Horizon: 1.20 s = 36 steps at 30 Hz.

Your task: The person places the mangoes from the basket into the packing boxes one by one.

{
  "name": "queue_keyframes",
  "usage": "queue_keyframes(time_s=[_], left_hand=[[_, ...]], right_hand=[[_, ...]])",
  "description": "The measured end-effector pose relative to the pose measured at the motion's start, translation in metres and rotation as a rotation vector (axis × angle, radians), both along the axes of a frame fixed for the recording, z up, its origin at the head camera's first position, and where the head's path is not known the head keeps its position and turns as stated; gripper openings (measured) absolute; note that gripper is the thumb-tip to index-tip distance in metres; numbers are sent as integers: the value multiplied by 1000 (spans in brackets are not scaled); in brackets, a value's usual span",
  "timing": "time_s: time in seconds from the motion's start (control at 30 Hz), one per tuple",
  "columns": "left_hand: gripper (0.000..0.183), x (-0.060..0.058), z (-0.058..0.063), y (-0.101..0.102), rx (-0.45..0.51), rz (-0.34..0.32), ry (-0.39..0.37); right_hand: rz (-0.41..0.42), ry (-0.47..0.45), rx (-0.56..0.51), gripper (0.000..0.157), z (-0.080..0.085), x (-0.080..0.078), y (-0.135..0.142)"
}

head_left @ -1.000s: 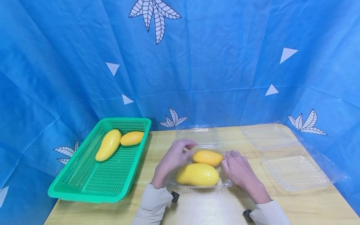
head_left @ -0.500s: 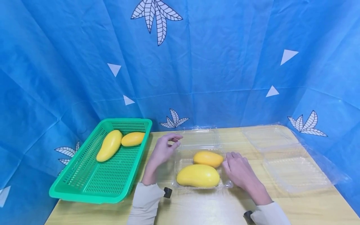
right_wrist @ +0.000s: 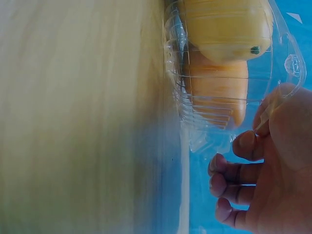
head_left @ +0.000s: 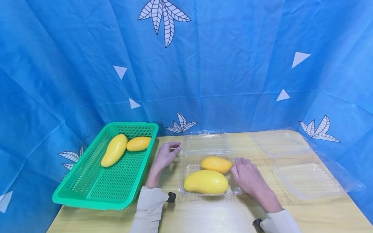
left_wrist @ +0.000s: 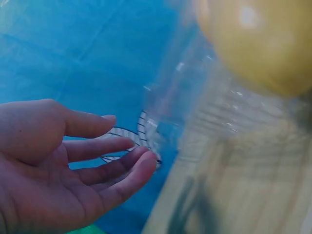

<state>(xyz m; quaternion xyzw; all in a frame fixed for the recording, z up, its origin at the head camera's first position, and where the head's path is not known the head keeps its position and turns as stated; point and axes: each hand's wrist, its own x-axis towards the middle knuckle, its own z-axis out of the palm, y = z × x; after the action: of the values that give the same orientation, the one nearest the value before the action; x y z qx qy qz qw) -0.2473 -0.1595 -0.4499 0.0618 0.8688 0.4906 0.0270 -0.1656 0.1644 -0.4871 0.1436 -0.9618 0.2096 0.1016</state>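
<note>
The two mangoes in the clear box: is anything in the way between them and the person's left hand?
Yes, at the side: the clear box's left wall stands between the left hand and both the larger mango and the smaller mango. Nothing visible covers them from above.

The box (head_left: 189,169) rests on the tabletop (head_left: 209,215), between the left fingers (left_wrist: 127,183) and the right fingers (right_wrist: 247,145). The right fingers pinch its right rim. Inside, the front mango (head_left: 205,182) lies nearer the person than both sets of fingers; the rear mango (head_left: 216,164) lies directly behind it, just left of the right fingers. The lid (head_left: 207,144) lies behind the box, right of the left fingers. Left of the left fingers stands the basket (head_left: 93,205), its left mango (head_left: 114,150) beside its right mango (head_left: 138,143). The second box (head_left: 309,178) lies right of the right fingers. The curtain (head_left: 227,64) hangs behind.
</note>
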Motion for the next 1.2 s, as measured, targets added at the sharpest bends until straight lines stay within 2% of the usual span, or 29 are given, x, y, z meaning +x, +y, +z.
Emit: queue_keyframes(time_s=[0.2,0.37,0.7,0.93,1.2], left_hand=[[34,-10,-18,-1,190,16,-172],[40,-17,-32,-4,351,-30,-263],[57,-25,-44,1,588,-69,-337],[56,-30,-50,4,654,-90,-335],[55,-31,-49,5,653,-98,-332]], right_hand=[[-8,-24,-7,20,-2,0,0],[-7,-44,-9,20,-4,0,-1],[-1,-5,2,19,-3,-1,0],[-5,-21,3,18,-1,-2,0],[-7,-25,-18,18,-2,-1,0]])
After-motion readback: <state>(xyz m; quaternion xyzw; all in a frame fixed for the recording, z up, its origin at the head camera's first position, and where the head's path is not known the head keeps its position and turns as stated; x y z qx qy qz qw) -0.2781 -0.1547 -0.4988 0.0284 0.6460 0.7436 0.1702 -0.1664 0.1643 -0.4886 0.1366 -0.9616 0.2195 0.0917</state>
